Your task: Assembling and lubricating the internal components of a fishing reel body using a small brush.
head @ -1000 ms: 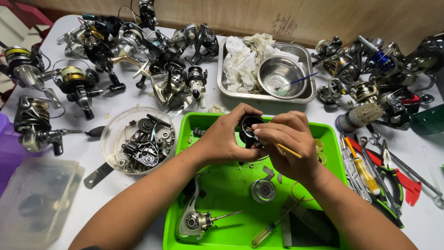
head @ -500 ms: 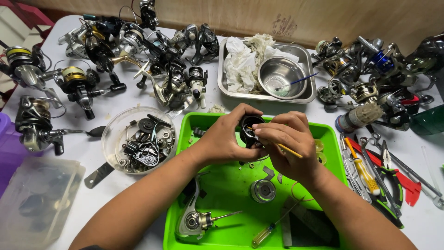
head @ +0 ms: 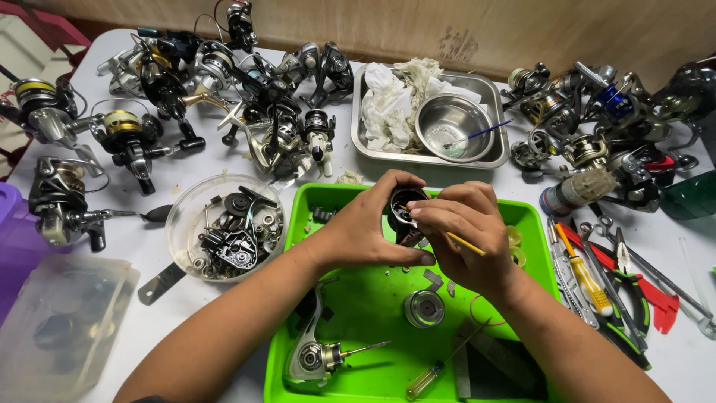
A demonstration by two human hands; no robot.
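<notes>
Two hands over a glossy green plastic tray (head: 533,224). Left hand (head: 365,227): fingers curled around a black, rounded reel part (head: 404,213). Right hand (head: 462,239): fingers pinching a thin yellow brush (head: 466,244), long axis slanting from lower right up-left, tip inside the part. Beside: a round silver spool (head: 425,308), a steel bowl (head: 451,119).

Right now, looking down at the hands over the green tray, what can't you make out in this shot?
Head view only:
- Black reel part: mostly hidden by the left hand and right hand.
- Tip of the yellow-handled tool: too small to tell what it touches inside the part.
- Clear plastic box: cloudy lid blurs its contents.
- Yellow-handled screwdriver: handle end cut off by the bottom edge.
- Loose parts in the round clear dish: too small to sort.
</notes>
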